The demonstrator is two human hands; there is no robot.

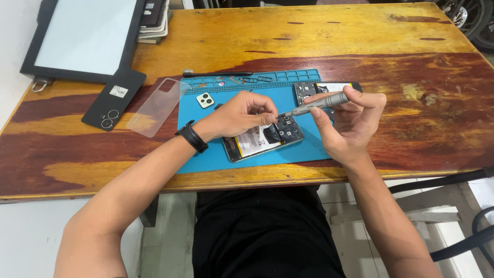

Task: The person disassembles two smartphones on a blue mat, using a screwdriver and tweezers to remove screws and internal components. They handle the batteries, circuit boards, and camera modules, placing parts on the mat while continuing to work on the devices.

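An opened phone (260, 141) with its back removed lies on a blue work mat (206, 154). My left hand (242, 113), with a black band at the wrist, rests over the phone, fingertips pinched at the screwdriver's tip. My right hand (347, 121) holds a grey precision screwdriver (319, 103) slanted down-left toward the phone's upper part. A second opened phone (309, 90) lies at the mat's far right, partly behind my right hand. A small camera-cover piece (205, 100) lies on the mat's left.
A black phone back cover (114, 98) and a clear case (154, 105) lie left of the mat on the wooden table (411, 103). A dark-framed white panel (82, 36) sits at the far left. Small parts lie in the mat's top tray (247, 80).
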